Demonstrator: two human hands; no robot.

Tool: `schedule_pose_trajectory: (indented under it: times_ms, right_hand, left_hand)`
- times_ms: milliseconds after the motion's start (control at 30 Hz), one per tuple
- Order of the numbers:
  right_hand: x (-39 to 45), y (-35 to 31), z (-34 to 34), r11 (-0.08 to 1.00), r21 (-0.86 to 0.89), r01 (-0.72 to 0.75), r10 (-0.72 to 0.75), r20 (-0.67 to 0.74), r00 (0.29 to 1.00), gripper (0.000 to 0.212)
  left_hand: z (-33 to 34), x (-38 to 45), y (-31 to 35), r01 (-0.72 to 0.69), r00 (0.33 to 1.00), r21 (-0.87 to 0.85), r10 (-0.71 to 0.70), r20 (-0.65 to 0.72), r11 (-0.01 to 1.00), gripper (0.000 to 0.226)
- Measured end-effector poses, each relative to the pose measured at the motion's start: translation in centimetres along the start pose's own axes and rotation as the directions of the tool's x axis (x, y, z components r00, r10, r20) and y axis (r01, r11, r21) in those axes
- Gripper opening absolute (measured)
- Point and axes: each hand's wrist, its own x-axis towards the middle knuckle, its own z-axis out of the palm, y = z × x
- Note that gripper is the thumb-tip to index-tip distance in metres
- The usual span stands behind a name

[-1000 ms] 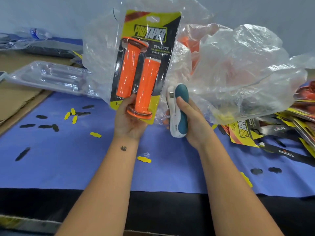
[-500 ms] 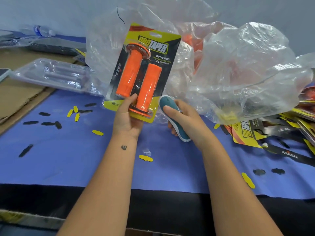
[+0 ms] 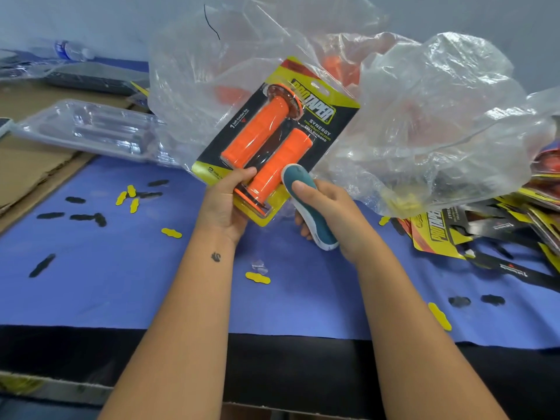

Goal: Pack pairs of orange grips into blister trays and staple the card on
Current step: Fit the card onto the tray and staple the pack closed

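Note:
A packed blister pack (image 3: pixel 274 137) with two orange grips on a yellow and black card is held in the air, tilted to the right. My left hand (image 3: pixel 225 201) grips its lower end, thumb on the front. My right hand (image 3: pixel 325 212) holds a teal and white stapler (image 3: pixel 306 204) whose nose lies against the pack's lower right edge. Several clear empty blister trays (image 3: pixel 91 128) are stacked at the left. Loose printed cards (image 3: pixel 485 225) pile up at the right.
A large clear plastic bag (image 3: pixel 424 116) with orange grips inside fills the back. Yellow and black punched scraps (image 3: pixel 133 198) litter the blue mat (image 3: pixel 91 283). Cardboard (image 3: pixel 27 165) lies at the left, and a water bottle (image 3: pixel 71 51) at the far left.
The pack has tilted clockwise and come lower. My right hand has turned the stapler from upright to slanted and brought its nose up to the pack's lower right edge.

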Motion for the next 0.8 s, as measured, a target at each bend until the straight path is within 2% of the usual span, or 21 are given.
schedule_pose_trajectory:
  times_ms: [167, 333, 500, 667, 800]
  right_hand:
    - [-0.1, -0.1, -0.4, 0.997, 0.058, -0.055, 0.051, 0.068, 0.996, 0.047]
    - [-0.1, -0.3, 0.2, 0.996, 0.000, -0.087, 0.086, 0.201, 0.976, 0.046]
    - [-0.2, -0.4, 0.6, 0.997, -0.031, -0.074, 0.079, 0.173, 0.982, 0.052]
    - [0.0, -0.5, 0.9, 0.995, -0.038, -0.088, 0.092, 0.127, 0.988, 0.048]
    - [0.0, -0.5, 0.8, 0.992, -0.091, -0.084, 0.092, 0.094, 0.991, 0.049]
  left_hand:
    - [-0.1, 0.1, -0.1, -0.006, 1.000, -0.004, 0.006, 0.010, 1.000, 0.031]
    - [-0.1, 0.1, -0.2, 0.004, 0.999, -0.017, -0.003, 0.036, 1.000, 0.032]
    - [-0.1, 0.3, -0.4, 0.008, 0.999, -0.017, -0.007, 0.038, 1.000, 0.032]
    - [-0.1, 0.4, -0.3, 0.009, 0.999, -0.032, -0.008, 0.040, 0.999, 0.035]
    - [-0.4, 0.6, -0.4, 0.010, 1.000, -0.036, -0.009, 0.014, 0.999, 0.029]
